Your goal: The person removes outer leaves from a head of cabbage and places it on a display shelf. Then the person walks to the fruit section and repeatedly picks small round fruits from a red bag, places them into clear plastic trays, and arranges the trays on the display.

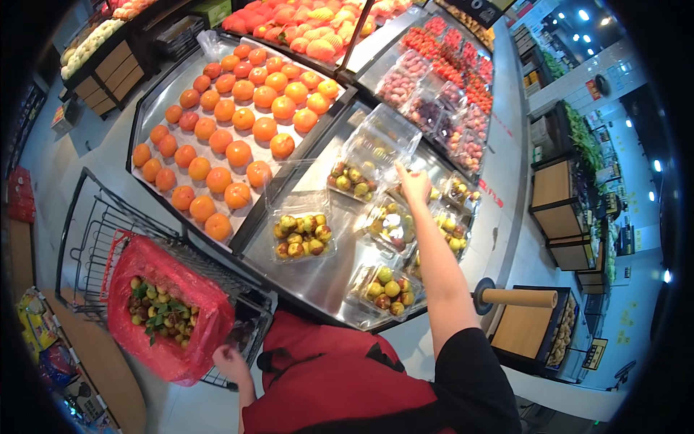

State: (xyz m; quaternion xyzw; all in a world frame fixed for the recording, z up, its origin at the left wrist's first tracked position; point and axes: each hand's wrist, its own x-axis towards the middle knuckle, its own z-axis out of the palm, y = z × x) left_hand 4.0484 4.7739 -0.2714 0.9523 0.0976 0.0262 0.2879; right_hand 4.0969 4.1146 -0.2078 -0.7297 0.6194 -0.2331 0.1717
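Observation:
My right hand [415, 185] reaches over the metal display counter [309, 290] among clear plastic clamshells of green-brown jujubes. Its index finger extends by an open clamshell [355, 176], whose clear lid [382, 135] stands raised; whether the hand grips anything is unclear. Nearer me, another open clamshell [302, 236] holds jujubes, and a closed one [391, 290] lies at the front corner. My left hand [230, 362], fingers curled, is beside a red plastic bag [211, 325]. Inside the bag lie loose jujubes [162, 312] with green leaves. A grip there cannot be made out.
The bag rests in a black wire shopping cart [89, 260] at left. Rows of persimmons [219, 140] lie on the adjoining counter. Packed red fruit [450, 70] fills the section beyond. A brown cylindrical roll [520, 297] sticks out beside my right arm.

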